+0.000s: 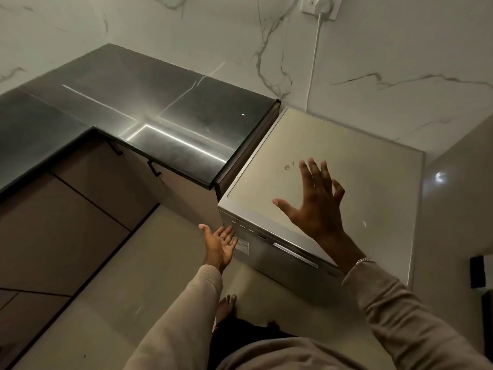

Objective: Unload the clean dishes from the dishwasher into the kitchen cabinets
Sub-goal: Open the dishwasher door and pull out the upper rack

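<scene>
In the head view, a silver dishwasher (346,145) is seen with its door closed, set just beside the end of a dark countertop (133,108) and against a marble wall (186,28). The left hand (220,244) is held palm up with relaxed fingers at the upper left corner of the door, by the control buttons (241,226); nothing is held, and contact cannot be told. The right hand (314,206) is spread wide over the dishwasher's top, with nothing gripped. A bracelet (365,260) is worn on the right wrist. Brown cabinets (80,209) with 2 black handles are seen below the countertop. A white cable (313,62) is plugged into a wall outlet (333,5).
</scene>
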